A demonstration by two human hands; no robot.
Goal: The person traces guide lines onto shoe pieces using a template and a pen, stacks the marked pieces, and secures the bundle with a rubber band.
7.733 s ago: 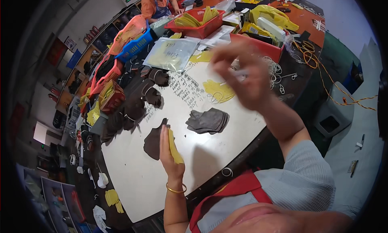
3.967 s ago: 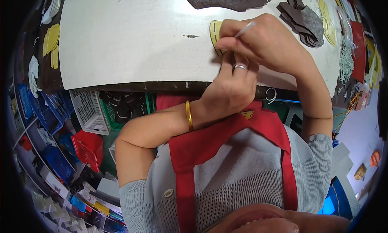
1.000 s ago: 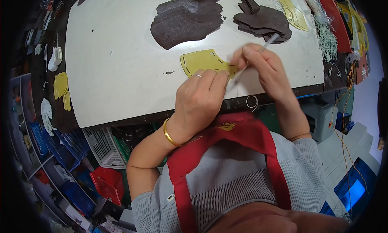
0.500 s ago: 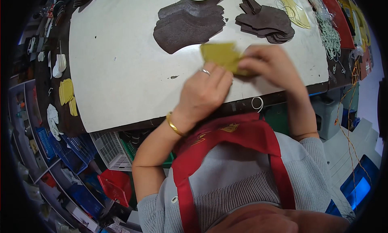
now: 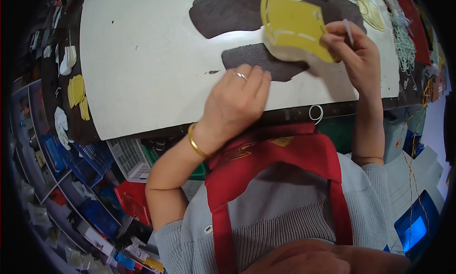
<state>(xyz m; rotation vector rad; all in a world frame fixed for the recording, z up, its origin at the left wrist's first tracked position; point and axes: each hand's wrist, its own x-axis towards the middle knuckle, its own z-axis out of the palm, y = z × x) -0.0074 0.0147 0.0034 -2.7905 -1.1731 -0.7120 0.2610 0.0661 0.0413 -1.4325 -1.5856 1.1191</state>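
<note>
A slotted yellow template (image 5: 294,24) hovers tilted near a flat dark brown piece (image 5: 280,66).

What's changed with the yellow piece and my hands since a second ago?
Your right hand has raised the yellow piece off the table, forward and rightward. Your left hand has let go of it and is now at the dark brown piece uncovered beneath. The white pen-like tool stays in your right hand; the brown stack ahead stays put.

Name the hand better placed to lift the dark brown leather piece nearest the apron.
Probably the left hand: its fingers overlap the dark brown leather piece, with no tool visible in them. The right hand holds a slotted yellow template and a pale pen-like tool.
</note>
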